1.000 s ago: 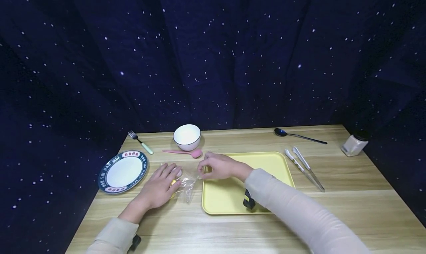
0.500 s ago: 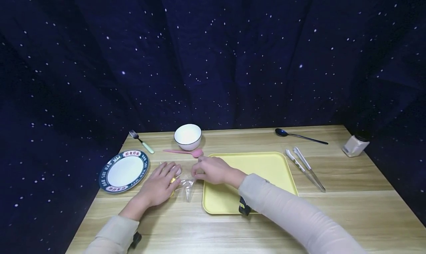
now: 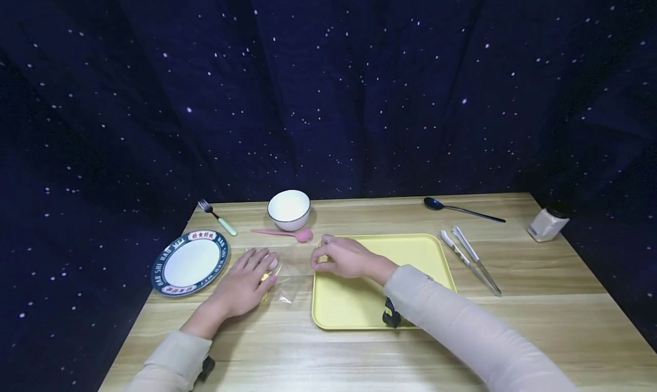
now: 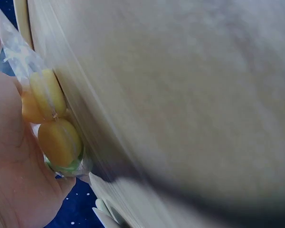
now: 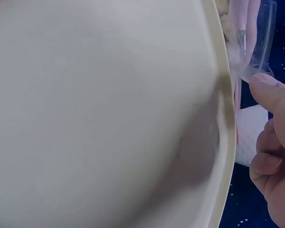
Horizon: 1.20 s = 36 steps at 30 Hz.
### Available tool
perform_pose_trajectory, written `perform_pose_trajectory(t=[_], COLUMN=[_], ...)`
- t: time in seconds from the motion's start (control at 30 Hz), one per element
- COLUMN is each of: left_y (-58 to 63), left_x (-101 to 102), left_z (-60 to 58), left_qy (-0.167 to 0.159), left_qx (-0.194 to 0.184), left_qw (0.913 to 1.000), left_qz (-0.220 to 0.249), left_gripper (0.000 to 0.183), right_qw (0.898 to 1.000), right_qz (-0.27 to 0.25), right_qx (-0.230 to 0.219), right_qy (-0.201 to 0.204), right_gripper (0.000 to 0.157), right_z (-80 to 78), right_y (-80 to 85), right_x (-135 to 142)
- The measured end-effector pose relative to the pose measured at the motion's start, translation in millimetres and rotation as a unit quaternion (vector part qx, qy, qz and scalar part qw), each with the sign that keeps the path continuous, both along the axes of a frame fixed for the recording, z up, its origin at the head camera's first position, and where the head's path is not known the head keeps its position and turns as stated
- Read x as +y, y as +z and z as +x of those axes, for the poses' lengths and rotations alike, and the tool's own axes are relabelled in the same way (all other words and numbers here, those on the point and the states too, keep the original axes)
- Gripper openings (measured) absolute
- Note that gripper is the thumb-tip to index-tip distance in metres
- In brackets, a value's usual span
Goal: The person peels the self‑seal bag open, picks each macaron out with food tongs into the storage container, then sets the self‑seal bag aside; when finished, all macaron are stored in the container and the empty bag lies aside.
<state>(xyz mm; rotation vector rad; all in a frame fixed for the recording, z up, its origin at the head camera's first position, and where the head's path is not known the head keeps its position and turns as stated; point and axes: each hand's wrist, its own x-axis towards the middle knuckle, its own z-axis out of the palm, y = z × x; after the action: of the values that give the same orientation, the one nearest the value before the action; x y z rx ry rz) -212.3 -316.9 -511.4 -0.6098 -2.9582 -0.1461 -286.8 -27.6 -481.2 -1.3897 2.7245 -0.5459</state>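
Observation:
My left hand (image 3: 241, 286) rests on a clear plastic bag (image 3: 288, 275), its fingers spread and fairly straight. Inside that bag, the left wrist view shows a yellow macaron (image 4: 47, 95) and, beside it, an orange-yellow macaron (image 4: 61, 142), with something green below them. Much of the bag's contents is hidden under the palm in the head view. My right hand (image 3: 346, 258) is over the left edge of the yellow tray (image 3: 333, 318). Its thumb and forefinger pinch the end of the bag (image 5: 266, 42), and the other fingers are curled in.
Left of the bag lies a blue-rimmed plate (image 3: 164, 272), with a fork (image 3: 218, 218) behind it. A white bowl (image 3: 289, 209) and a pink spoon (image 3: 287, 234) are at the back. Rightward are tongs (image 3: 469, 261), a black spoon (image 3: 462, 209) and a jar (image 3: 547, 225).
My right hand first shifted left toward the bag, then moved back right over the tray. The bag now looks flatter and more stretched out. My left hand stays almost in place.

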Motion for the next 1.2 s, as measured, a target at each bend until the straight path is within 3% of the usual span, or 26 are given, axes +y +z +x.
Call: perform_pose_trajectory(t=[0.17,0.47,0.77,0.9,1.03,1.1,1.2], left_y=[-0.5,0.6,2.0,2.1,3.3,4.6,6.1], left_x=[-1,1,-1,-5,-10,-12,-16], left_z=[-1.1,0.1,1.6,1.7,2.2,2.6,4.0], left_qy=[-0.006,-0.003,-0.006,-0.006,-0.002,-0.005,-0.007], left_qx=[-0.001,-0.011,-0.01,-0.023,-0.03,-0.031,-0.032], left_qw=[1.0,0.9998,0.9998,0.9994,0.9984,0.9981,0.9976], left_qz=[0.005,0.014,0.019,0.027,0.048,0.053,0.061], left_gripper=[0.057,0.052,0.053,0.054,0.053,0.053,0.054], right_qw=[0.999,0.985,0.971,0.953,0.931,0.93,0.936], right_qz=[0.011,-0.001,-0.048,-0.101,-0.168,-0.171,-0.156], right_qx=[-0.022,-0.117,-0.204,-0.262,-0.296,-0.296,-0.282], right_qy=[-0.022,-0.13,-0.118,-0.118,-0.133,-0.138,-0.14], right_gripper=[0.012,0.04,0.027,0.019,0.023,0.026,0.023], right_z=[-1.5,4.8,8.3,9.6,11.1,12.7,16.2], right_y=[-1.1,13.5,7.5,11.2,16.3,16.8,16.9], right_x=[-2,-34,-53,-54,-55,-55,-54])
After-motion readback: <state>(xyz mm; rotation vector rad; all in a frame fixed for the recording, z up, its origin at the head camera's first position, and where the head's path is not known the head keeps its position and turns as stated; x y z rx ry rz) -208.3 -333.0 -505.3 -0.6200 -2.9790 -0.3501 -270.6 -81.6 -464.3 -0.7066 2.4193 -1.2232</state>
